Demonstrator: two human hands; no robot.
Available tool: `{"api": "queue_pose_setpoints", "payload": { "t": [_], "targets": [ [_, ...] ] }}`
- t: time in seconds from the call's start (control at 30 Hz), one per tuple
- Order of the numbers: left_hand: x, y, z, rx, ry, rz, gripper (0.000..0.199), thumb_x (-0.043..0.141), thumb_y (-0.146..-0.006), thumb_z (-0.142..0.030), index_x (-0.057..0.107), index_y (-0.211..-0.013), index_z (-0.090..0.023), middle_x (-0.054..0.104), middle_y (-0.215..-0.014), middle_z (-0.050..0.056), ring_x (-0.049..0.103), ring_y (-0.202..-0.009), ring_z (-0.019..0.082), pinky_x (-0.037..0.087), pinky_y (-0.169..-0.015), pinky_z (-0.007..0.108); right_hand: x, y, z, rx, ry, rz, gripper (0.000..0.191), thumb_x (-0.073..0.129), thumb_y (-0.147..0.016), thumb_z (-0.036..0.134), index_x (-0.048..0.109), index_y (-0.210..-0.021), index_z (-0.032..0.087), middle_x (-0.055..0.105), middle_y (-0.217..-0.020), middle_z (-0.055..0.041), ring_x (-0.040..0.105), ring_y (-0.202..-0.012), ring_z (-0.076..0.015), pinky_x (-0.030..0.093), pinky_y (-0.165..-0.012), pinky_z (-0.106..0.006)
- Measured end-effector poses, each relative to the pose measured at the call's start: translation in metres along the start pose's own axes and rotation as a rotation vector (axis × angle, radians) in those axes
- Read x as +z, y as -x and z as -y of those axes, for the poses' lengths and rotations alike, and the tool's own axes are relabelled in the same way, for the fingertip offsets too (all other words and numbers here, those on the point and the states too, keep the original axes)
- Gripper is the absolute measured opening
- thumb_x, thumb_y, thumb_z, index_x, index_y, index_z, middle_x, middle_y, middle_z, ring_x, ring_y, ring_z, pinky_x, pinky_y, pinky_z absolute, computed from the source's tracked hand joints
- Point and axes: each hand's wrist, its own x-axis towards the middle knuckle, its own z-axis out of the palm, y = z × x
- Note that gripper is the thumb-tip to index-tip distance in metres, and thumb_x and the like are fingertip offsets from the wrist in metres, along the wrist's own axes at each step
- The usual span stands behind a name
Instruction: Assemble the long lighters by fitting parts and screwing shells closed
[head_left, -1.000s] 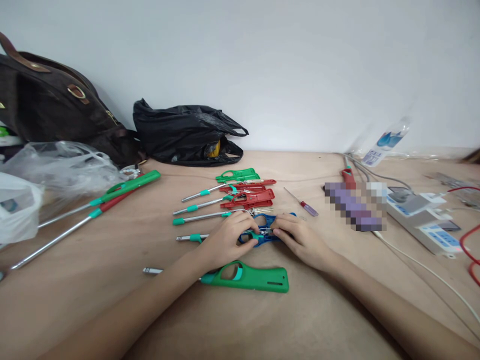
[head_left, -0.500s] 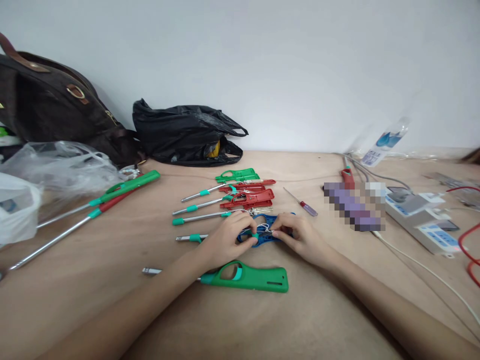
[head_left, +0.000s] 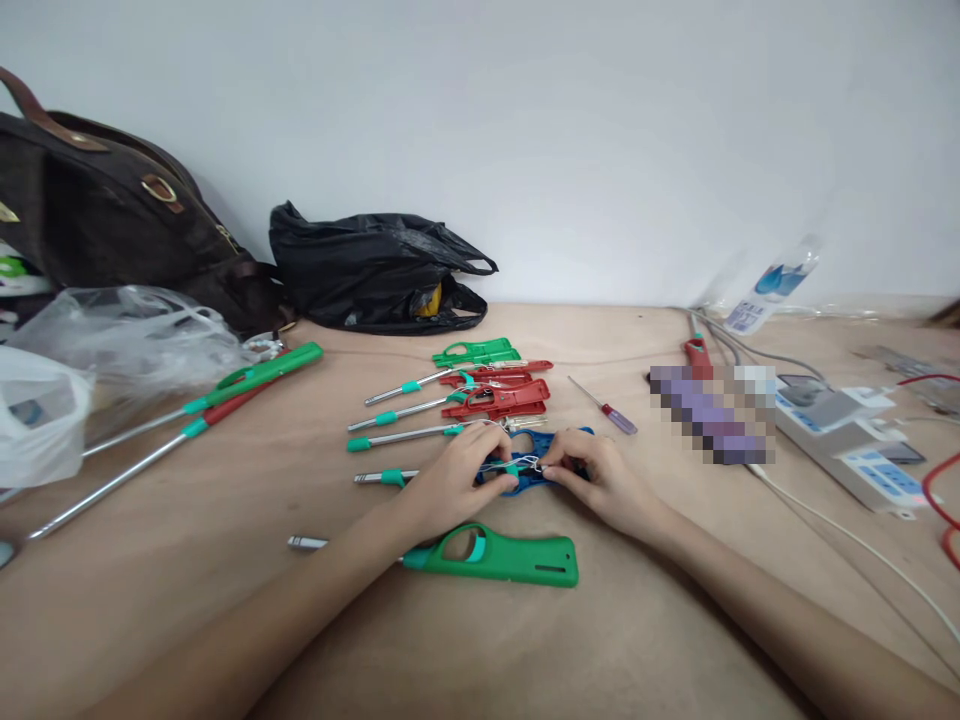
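A blue lighter casing lies opened on the table, with thin white wires and a teal part over it. My left hand is closed at the casing's left side, its thumb and index finger at the teal part. At the wires on the right, my right hand pinches something small that its fingertips hide. A metal tube with a teal collar sticks out left of my left hand. Nearer to me lies a green lighter, partly under my left forearm.
Opened red casings and a green casing lie behind the hands. A screwdriver is at their right, before a power strip with cables. Two long lighters, a black bag and a bottle stand or lie farther out.
The view has shifted slightly. The wires between my fingertips lie a little differently, and more of the teal part shows. Both hands remain at the blue casing.
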Motion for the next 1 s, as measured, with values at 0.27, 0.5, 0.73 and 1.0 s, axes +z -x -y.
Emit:
{"api": "queue_pose_setpoints", "payload": {
  "t": [0.27,0.5,0.73,1.0],
  "targets": [
    [0.0025,-0.0002,0.0014,0.008,-0.011,-0.01,0.006,0.055,-0.088,-0.024,0.049,-0.088,-0.021,0.057,-0.093,0.003,0.052,-0.091,0.021,0.042,-0.082,0.033,0.004,0.0003,-0.0007,-0.01,0.011,-0.009,0.015,0.056,-0.089,0.022,0.059,-0.075,0.019,0.06,-0.07,-0.0002,0.05,-0.064,-0.0145,0.039,-0.06,-0.027],
    [0.0029,-0.0008,0.0017,0.02,-0.042,-0.011,0.009,0.058,-0.088,-0.024,0.049,-0.086,-0.021,0.057,-0.091,0.002,0.052,-0.091,0.021,0.042,-0.081,0.032,0.0053,0.0008,-0.0026,-0.012,-0.039,-0.026,0.014,0.057,-0.088,0.021,0.058,-0.075,0.02,0.062,-0.073,-0.001,0.053,-0.068,-0.016,0.041,-0.064,-0.029],
    [0.003,-0.0011,0.0017,0.023,-0.029,-0.009,0.013,0.062,-0.086,-0.021,0.049,-0.086,-0.021,0.057,-0.09,0.001,0.052,-0.09,0.021,0.04,-0.079,0.031,0.0065,0.0009,-0.0028,0.004,-0.077,-0.035,0.014,0.056,-0.089,0.021,0.058,-0.075,0.02,0.063,-0.075,-0.0017,0.054,-0.07,-0.0165,0.042,-0.067,-0.03],
    [0.0041,-0.0005,0.0014,0.006,-0.023,-0.037,0.013,0.061,-0.085,-0.018,0.049,-0.084,-0.021,0.057,-0.089,0.0,0.053,-0.088,0.02,0.04,-0.078,0.029,0.0064,0.0007,-0.0027,-0.009,-0.058,-0.029,0.015,0.057,-0.088,0.02,0.057,-0.074,0.02,0.064,-0.075,-0.0014,0.055,-0.072,-0.0167,0.042,-0.067,-0.03]
  ]
}}
